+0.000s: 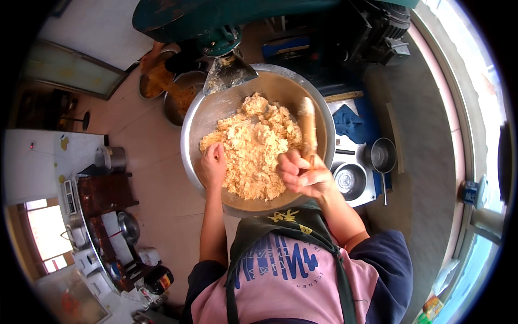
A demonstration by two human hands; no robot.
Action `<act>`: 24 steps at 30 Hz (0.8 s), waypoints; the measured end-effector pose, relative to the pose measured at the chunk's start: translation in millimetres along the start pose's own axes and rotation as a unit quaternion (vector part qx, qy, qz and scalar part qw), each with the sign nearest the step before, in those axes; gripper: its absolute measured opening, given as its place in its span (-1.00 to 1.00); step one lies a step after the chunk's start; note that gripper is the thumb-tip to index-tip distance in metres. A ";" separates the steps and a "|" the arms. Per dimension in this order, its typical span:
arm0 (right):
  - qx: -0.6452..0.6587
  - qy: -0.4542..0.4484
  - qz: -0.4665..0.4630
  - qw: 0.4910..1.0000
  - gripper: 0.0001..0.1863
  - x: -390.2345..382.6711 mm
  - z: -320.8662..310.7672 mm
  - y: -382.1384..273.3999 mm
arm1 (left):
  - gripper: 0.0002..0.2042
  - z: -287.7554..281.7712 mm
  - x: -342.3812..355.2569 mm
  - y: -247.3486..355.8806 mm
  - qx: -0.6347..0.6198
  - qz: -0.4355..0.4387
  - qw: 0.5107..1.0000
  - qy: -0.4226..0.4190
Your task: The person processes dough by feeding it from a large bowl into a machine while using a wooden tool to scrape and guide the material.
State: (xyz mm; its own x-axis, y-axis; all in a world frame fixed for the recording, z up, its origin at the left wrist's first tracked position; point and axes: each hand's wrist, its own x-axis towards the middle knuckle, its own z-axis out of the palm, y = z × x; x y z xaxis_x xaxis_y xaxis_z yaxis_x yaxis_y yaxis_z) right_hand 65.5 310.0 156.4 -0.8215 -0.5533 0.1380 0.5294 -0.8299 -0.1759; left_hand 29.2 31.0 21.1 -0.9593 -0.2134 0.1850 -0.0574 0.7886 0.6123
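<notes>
A large steel bowl (192, 141) holds crumbly yellowish dough (253, 154). My left hand (214, 164) is at the left inside of the bowl against the dough, fingers curled; what they hold, if anything, is hidden. My right hand (305, 175) grips a short, dough-smeared wooden stick (306, 125), raised over the bowl's right side. A green machine (183, 16) with a flat, dough-caked metal attachment (226, 75) hangs over the bowl's back rim.
Another person's hand (148, 59) reaches toward two bowls of orange food (178, 94) at back left. Right of my bowl are saucepans (350, 181), blue cloth (347, 121) and a window ledge (431, 162). A counter with cookware (110, 232) stands at left.
</notes>
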 end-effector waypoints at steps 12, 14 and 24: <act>-0.323 0.247 -0.035 0.913 -0.73 -30.1 -70.6 -53.7 | -0.38 37.4 27.8 58.1 0.168 0.006 0.968 -0.185; -0.499 0.313 -0.007 0.808 -0.77 -26.7 -82.0 -56.8 | -0.40 42.4 37.9 41.9 0.150 0.014 0.968 -0.203; -0.781 0.306 -0.132 0.528 -0.81 -36.0 -111.3 -48.6 | -0.51 19.8 -0.8 93.1 -0.036 0.035 0.958 -0.281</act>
State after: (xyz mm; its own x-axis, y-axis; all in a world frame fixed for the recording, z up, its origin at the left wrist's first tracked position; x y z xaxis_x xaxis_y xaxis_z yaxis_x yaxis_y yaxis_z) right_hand 45.8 378.2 51.5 -0.9907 0.0908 0.1010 -0.0478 0.4632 -0.8849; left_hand 19.1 116.1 62.8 -0.9588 0.1986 -0.2032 0.0124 0.7439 0.6682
